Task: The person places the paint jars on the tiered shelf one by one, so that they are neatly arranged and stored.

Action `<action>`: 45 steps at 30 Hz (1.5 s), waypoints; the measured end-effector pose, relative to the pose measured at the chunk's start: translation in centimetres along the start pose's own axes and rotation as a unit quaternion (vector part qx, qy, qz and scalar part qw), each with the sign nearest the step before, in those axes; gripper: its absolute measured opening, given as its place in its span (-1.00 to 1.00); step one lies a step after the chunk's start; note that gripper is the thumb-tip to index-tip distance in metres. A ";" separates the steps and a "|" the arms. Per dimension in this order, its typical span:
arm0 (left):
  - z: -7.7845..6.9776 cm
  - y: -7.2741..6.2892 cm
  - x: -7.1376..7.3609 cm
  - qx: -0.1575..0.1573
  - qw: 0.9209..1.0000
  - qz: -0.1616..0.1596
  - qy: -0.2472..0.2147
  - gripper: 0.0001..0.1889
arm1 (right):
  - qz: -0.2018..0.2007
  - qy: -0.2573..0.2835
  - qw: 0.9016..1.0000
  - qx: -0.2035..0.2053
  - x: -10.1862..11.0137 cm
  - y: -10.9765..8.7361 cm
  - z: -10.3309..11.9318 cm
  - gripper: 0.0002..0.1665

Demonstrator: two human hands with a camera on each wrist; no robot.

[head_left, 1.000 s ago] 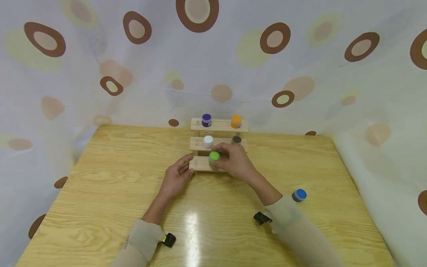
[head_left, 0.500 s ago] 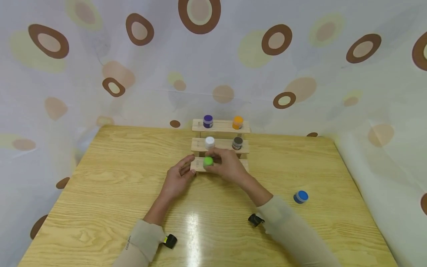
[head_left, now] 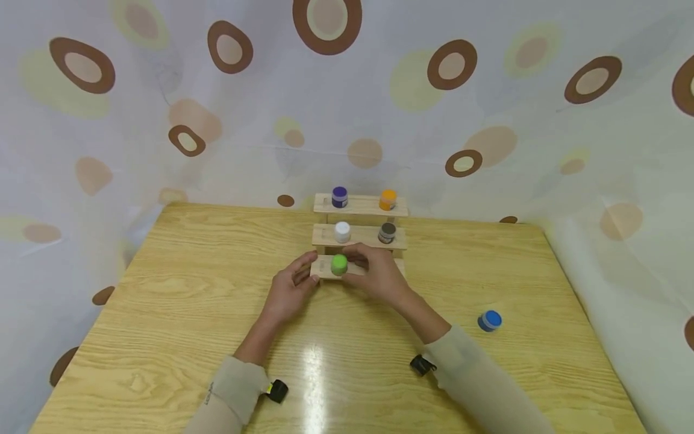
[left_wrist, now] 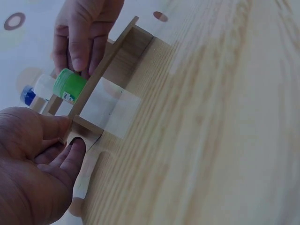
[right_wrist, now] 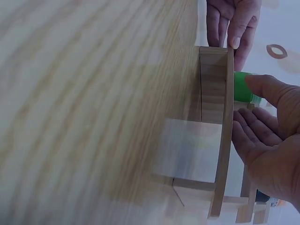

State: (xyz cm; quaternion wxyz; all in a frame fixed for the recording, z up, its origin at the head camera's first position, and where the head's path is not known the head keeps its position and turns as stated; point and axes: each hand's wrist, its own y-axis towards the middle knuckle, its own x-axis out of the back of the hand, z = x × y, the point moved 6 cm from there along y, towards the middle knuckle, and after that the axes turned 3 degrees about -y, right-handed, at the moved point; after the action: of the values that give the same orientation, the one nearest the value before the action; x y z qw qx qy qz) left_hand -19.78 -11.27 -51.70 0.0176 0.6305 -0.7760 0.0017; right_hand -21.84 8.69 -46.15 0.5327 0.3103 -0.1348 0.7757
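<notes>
In the head view, a green paint jar [head_left: 339, 264] stands on the lowest step of a three-step wooden display rack [head_left: 320, 267], toward its left end. My right hand [head_left: 376, 274] is just right of that jar, thumb in front and fingers behind, relaxed and apart from it. The left hand [head_left: 290, 292] holds the left end of the lowest step between thumb and fingers. On the middle step stand a white jar [head_left: 342, 232] and a dark brown jar [head_left: 387, 232]. The top step bears a purple jar [head_left: 339, 197] and an orange jar [head_left: 387, 199].
A blue paint jar [head_left: 490, 320] lies to the right on the wood-grain table [head_left: 179, 337], near the right forearm. Behind the rack hangs a white cloth [head_left: 244, 163] with brown and green spots, which also runs along both sides.
My right hand carried the green jar left along the lowest step, then let go and drew slightly right. The left hand keeps its place on the rack's end.
</notes>
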 end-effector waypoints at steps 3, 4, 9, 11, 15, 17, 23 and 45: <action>0.1 0.0 0.0 0.002 1.000 0.000 0.005 -0.41 | -0.004 0.009 1.000 -0.010 0.5 -0.6 -0.4 -0.44; 0.1 0.0 0.0 0.002 1.000 0.000 0.007 -0.41 | -0.006 0.014 1.000 -0.013 0.7 -0.8 -0.5 -0.44; 0.2 0.0 0.0 0.002 1.000 0.002 0.012 -0.41 | -0.013 0.043 0.999 -0.030 1.9 -2.1 -1.3 -0.44; 0.2 0.1 -0.1 0.000 1.000 0.002 0.009 -0.41 | -0.018 0.054 0.998 -0.034 2.5 -2.6 -1.6 -0.44; 0.2 0.2 -0.1 0.000 1.000 0.002 0.005 -0.41 | -0.035 0.070 0.996 -0.041 4.0 -3.8 -1.9 -0.44; 0.2 0.1 -0.1 0.001 1.000 0.004 0.006 -0.41 | -0.045 0.074 0.995 -0.042 4.6 -4.4 -2.0 -0.45; 0.1 -0.1 0.1 0.002 1.000 0.002 0.021 -0.42 | -0.061 0.076 0.994 -0.040 6.2 -5.9 -2.2 -0.44; 0.2 -0.1 0.1 0.010 1.000 -0.002 0.016 -0.43 | -0.128 0.050 0.989 -0.061 12.6 -13.4 -4.1 -0.51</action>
State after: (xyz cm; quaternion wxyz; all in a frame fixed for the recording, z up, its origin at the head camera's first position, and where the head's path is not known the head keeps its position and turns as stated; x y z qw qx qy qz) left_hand -19.73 -11.38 -51.88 0.0234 0.6323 -0.7741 0.0196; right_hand -14.10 25.59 -43.07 0.6514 0.2529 -0.1145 0.7061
